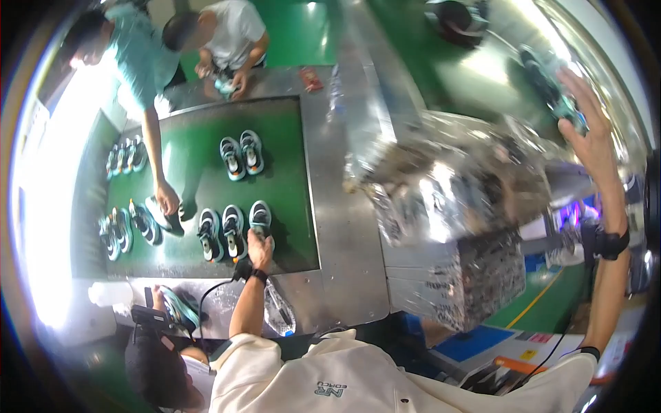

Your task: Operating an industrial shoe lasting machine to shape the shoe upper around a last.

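Note:
My left hand (259,249) is closed around the heel end of a teal and dark sneaker (260,215), at the near right of the green belt (289,165). Two matching sneakers (222,234) stand just left of it, and another pair (242,154) is farther up the belt. Far out to the right, my right hand (586,120) grips a dark sneaker with teal parts (544,79) over a shiny surface. That shoe is partly blurred, and the fingers hide some of it.
Boxes under clear plastic film (458,275) stand between my arms. A co-worker's hand (166,197) touches a sneaker among several on the left. Across the belt, another person (231,41) handles a shoe. A capped person (158,372) is at lower left.

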`<action>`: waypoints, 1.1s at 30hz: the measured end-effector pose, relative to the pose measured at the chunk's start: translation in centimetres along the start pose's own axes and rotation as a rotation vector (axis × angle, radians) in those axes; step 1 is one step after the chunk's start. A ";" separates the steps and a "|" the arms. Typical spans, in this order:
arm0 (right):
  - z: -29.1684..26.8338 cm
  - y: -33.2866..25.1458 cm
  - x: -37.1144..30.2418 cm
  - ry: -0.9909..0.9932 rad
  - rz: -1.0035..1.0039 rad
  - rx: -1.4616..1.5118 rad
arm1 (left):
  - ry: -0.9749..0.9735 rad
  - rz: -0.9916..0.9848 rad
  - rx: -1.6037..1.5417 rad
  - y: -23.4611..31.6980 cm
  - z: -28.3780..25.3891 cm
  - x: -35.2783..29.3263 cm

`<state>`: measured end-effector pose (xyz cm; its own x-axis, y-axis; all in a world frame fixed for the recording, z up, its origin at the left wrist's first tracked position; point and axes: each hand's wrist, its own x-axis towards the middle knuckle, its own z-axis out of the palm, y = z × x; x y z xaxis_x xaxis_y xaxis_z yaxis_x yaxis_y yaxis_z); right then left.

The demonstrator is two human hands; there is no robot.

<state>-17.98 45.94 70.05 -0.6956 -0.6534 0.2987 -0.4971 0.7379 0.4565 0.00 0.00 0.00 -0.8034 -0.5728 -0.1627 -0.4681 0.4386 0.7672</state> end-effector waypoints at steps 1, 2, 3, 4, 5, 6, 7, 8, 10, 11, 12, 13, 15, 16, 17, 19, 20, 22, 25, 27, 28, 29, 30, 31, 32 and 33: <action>-0.1 0.3 1.8 -0.028 -0.062 0.016 | 0.034 0.032 0.082 1.8 0.4 -4.1; -0.3 1.0 3.0 -0.057 -0.084 0.036 | -0.040 -0.134 0.138 6.7 -0.8 -7.8; 4.2 -1.2 9.3 0.066 -0.052 0.056 | 0.053 0.116 0.123 5.4 -2.8 4.5; 6.3 -2.1 12.7 0.062 -0.128 0.052 | 0.064 0.065 0.133 5.1 -2.9 4.9; 8.4 -2.9 15.8 0.059 -0.201 0.046 | 0.073 0.018 0.143 5.1 -2.7 5.3; 9.6 -3.4 17.9 0.039 -0.206 0.037 | 0.055 -0.034 0.145 4.9 -2.2 3.1; 10.7 -3.1 19.5 0.014 -0.212 -0.049 | 0.112 -0.055 0.127 5.0 -1.8 3.4; 11.8 -3.4 20.9 0.007 -0.234 0.024 | 0.170 -0.074 0.109 5.2 -1.5 3.8; 13.5 -4.0 22.8 -0.024 -0.106 0.111 | 0.192 -0.147 0.111 6.4 -1.6 3.7; 14.1 -4.1 23.2 -0.050 0.053 0.111 | 0.219 -0.194 0.108 6.7 -1.6 3.7; 14.1 -0.2 23.0 -0.024 0.044 0.065 | 0.206 -0.191 0.096 7.4 -1.0 3.7; 14.3 -0.6 22.7 -0.058 0.161 0.039 | 0.244 -0.185 0.088 7.3 -1.1 3.5; 14.0 1.2 21.8 -0.137 0.316 -0.024 | 0.281 -0.208 0.112 7.2 -0.5 3.5; 13.7 1.6 20.8 -0.102 0.278 0.056 | 0.288 -0.145 0.087 7.1 -0.1 3.4; 13.6 2.0 19.5 -0.063 0.244 0.131 | 0.294 -0.076 0.058 6.7 -0.1 3.1; 13.8 1.8 18.4 -0.051 0.235 0.202 | 0.322 -0.057 -0.004 4.7 1.2 3.6; 14.8 -0.3 17.8 -0.020 0.412 0.352 | 0.306 -0.051 -0.048 2.9 0.6 3.8; 14.6 -0.2 17.1 0.031 0.398 0.333 | 0.227 0.006 -0.101 2.3 0.6 4.2; 13.9 0.2 14.1 -0.013 0.547 0.343 | 0.190 0.207 -0.147 2.9 -0.3 3.5; 11.1 0.5 11.9 -0.056 0.576 0.383 | 0.186 0.276 -0.152 3.6 -0.5 1.6; 10.1 1.2 9.9 0.064 0.582 0.386 | 0.206 0.308 -0.026 5.5 -1.2 -0.4; 8.7 2.0 7.9 0.195 0.577 0.385 | 0.245 0.343 0.096 8.0 -1.3 -2.2; 5.1 1.9 6.3 0.116 0.812 0.584 | 0.105 0.400 -0.184 10.4 -1.5 -4.2; 2.7 2.2 4.1 0.267 0.839 0.655 | -0.049 0.450 -0.454 12.7 -1.8 -6.6; 0.7 3.4 0.8 0.360 0.838 0.675 | -0.379 0.289 -0.631 15.7 -2.1 -9.2; -1.4 3.1 -1.6 0.452 0.825 0.707 | -0.702 0.106 -0.770 18.7 -2.8 -11.9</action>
<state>-17.64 49.06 72.13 -0.7652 0.1705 0.6209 -0.2582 0.8021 -0.5385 1.79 13.06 18.02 -0.9751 0.0816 -0.2062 -0.2199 -0.2377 0.9461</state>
